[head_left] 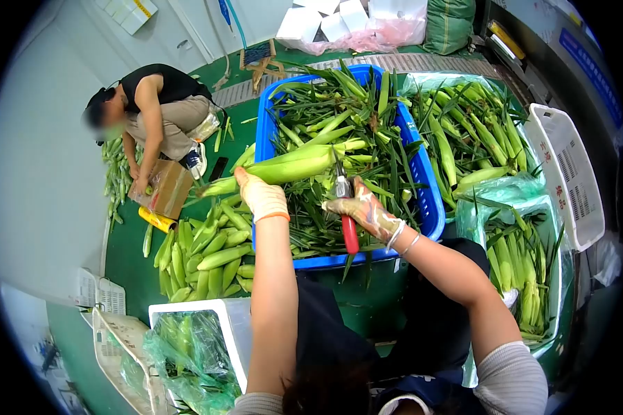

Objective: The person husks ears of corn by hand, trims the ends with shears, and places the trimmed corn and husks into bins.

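My left hand (263, 198), in a pale glove with an orange cuff, grips a green ear of corn (294, 167) still in its husk. The ear lies nearly level above a large blue crate (432, 202) full of leaves, husk trimmings and stalks. In my right hand (370, 213), wearing a stained glove, is a pair of red-handled pruning shears (349, 234). Their metal jaws point away from me and meet the right end of the ear; whether they have cut into it I cannot tell.
Husked-on ears are piled (204, 252) on the green floor at left. Foam boxes lined with green plastic hold more corn (526, 277) at right. A white crate (566, 176) leans there. Beyond the pile, a crouching person (156, 104) handles a cardboard box (167, 188).
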Motion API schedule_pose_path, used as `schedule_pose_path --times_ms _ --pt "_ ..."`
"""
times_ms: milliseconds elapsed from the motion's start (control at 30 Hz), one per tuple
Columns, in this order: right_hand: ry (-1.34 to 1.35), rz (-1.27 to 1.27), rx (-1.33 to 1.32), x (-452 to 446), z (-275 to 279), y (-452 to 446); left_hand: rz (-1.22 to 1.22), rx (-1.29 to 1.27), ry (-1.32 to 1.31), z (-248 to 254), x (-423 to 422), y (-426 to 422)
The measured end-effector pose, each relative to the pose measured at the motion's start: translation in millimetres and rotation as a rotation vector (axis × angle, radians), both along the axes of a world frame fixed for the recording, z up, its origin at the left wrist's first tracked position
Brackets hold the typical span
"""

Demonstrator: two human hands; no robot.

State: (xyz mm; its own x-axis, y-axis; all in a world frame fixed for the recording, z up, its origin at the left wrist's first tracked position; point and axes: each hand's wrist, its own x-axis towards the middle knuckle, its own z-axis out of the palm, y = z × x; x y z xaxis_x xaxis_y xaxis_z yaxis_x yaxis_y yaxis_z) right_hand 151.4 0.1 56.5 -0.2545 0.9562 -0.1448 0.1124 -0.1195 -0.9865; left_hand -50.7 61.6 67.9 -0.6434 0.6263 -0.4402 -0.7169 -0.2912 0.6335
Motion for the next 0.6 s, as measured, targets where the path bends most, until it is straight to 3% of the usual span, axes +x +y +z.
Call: schedule_pose_path --times_ms 133,167,233,267,300,367,400,433,533,567,600 --pt "-0.178 0.074 0.073 7 -20 18 0.039 -0.011 0.047 9 6 -2" --pt "-0.183 0.073 0.071 16 -29 20 0.038 0.163 -0.024 -6 -13 10" --pt "-0.092 0.248 -0.28 26 -16 20 -0.099 0.232 0.055 -6 -42 12" --pt "0.082 0.239 -0.37 28 -25 19 -0.128 0.192 0.023 -4 -49 13" --pt "0.084 0.298 -0.362 23 -29 24 -0.118 0.192 0.02 -7 -52 15" --pt "0.213 0.04 -0.481 19 -36 30 -0.121 0.149 0.477 -16 -52 21" --pt "0.303 -0.017 -0.514 25 -45 38 -0.13 0.158 0.555 -11 -44 19" --pt "0.272 -0.025 -0.412 26 -52 47 -0.273 0.151 0.686 -3 -40 11" --pt "-0.023 0.178 -0.039 18 -45 51 -0.486 0.271 0.425 -1 -18 10" --pt "0.108 0.216 0.134 13 -57 47 -0.548 0.269 0.33 -4 -17 11" --pt "0.02 0.286 0.024 17 -32 40 -0.567 0.264 0.334 -5 -20 13"
